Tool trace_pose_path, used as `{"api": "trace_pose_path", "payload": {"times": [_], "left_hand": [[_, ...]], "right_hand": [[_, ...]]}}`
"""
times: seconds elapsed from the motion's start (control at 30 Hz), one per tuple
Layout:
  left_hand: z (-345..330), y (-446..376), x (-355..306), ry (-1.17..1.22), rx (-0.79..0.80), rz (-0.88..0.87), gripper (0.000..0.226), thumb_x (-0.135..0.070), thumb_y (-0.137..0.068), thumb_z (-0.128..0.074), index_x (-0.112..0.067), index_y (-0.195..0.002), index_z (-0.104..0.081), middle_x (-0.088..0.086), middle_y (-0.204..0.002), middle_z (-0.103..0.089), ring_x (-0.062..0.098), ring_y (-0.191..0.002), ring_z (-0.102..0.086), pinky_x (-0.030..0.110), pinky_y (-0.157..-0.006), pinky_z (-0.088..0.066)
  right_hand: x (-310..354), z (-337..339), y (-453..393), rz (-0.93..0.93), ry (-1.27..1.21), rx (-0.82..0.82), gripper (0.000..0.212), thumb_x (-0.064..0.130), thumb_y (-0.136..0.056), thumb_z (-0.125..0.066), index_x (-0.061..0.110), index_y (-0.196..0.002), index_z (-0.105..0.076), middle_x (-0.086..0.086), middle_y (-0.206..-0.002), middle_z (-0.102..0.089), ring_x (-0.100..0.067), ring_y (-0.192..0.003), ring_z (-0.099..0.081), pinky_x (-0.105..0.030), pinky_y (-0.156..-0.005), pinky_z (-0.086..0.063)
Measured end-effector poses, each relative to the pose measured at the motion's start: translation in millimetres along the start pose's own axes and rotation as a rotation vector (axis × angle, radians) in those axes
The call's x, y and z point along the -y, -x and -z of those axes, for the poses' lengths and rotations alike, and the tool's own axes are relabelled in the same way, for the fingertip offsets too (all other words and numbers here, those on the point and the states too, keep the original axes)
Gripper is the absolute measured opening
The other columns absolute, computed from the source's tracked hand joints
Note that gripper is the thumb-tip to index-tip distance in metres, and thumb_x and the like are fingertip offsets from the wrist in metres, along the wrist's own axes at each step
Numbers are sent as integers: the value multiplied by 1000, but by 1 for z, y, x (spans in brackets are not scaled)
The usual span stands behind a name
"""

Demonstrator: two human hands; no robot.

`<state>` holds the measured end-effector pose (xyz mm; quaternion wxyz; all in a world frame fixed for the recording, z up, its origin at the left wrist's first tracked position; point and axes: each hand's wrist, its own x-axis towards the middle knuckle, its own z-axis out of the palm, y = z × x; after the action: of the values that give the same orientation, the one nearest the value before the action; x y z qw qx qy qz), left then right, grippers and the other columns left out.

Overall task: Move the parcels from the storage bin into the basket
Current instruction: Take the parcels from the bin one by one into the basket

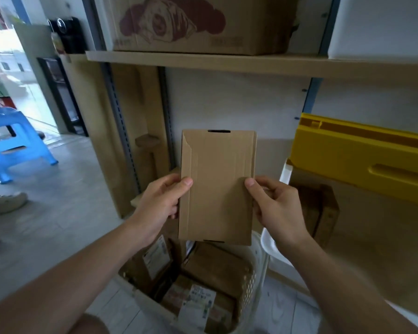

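Both hands, left hand and right hand, grip the flat parcel by its edges, upright, above the basket. Best tip it flat and lower it onto the parcels already inside rather than dropping it.

matt cardboard parcel, perforated plastic basket

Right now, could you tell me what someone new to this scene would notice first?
First, the flat cardboard parcel held upright at the centre, the left hand and the right hand each keeping a grip on one side edge. Just below it stands the white basket, already holding several parcels. The bright yellow bin on the right and the blue stool on the floor at far left also catch the eye.
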<state>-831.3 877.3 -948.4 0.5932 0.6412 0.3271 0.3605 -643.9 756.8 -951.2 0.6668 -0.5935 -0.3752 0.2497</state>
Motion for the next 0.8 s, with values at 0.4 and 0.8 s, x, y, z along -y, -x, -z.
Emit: {"api": "trace_pose_path", "payload": {"times": [0.4, 0.8], "left_hand": [[46, -3, 9, 228, -255, -11, 21, -18, -100, -57, -3, -107, -71, 9, -102, -77, 22, -99, -75, 27, -73, -62], [67, -12, 25, 212, -347, -36, 47, 3, -88, -70, -17, -130, -62, 13, -115, -74, 23, -111, -71, 45, -102, -54]], "right_hand": [[-4, -58, -29, -140, -149, 189, 29, 35, -106, -49, 19, -104, -73, -3, -91, -78, -19, -82, -74, -33, -69, -58], [-11, -68, -40, -172, -79, 172, 15, 5, -100, -58, 11, -109, -69, -6, -96, -79, -22, -90, -76, -36, -76, -62]]}}
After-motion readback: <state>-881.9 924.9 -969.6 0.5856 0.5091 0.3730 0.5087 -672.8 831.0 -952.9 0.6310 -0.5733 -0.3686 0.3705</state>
